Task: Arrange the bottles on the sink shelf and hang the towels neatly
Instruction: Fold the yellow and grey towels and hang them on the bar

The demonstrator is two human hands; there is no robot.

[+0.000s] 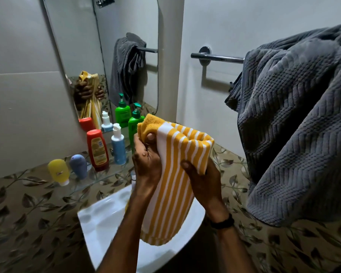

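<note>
The yellow-and-white striped towel [177, 174] is off any rail, held upright over the white sink basin [110, 217] by both hands, folded or bunched into a thick roll with its top end gathered and its lower end hanging loose. The left hand [146, 166] wraps the roll's left side, its fingers [150, 137] curled and pinching the gathered yellow end near the top; the right hand [201, 180] clamps the right side, its fingers wrapped round behind the cloth with only the thumb showing, pressed on a white stripe. Just behind the towel, on the glass sink shelf [91, 182], the bottles stand in a rough row along the mirror [81, 46]: a yellow squeeze tube [58, 171], a blue-grey tube [78, 166], a red bottle [97, 149] on its cap, a pale blue pump bottle [118, 147] and a green pump bottle [135, 123] half hidden by the towel. That part of the job looks largely finished, though the spacing is uneven. To the right, the chrome towel bar [217, 57] carries a grey textured towel [295, 125] slung over it in a crumpled, lopsided heap, so it likely needs straightening. The striped towel has not yet been hung, and bare bar remains left of the grey one.
</note>
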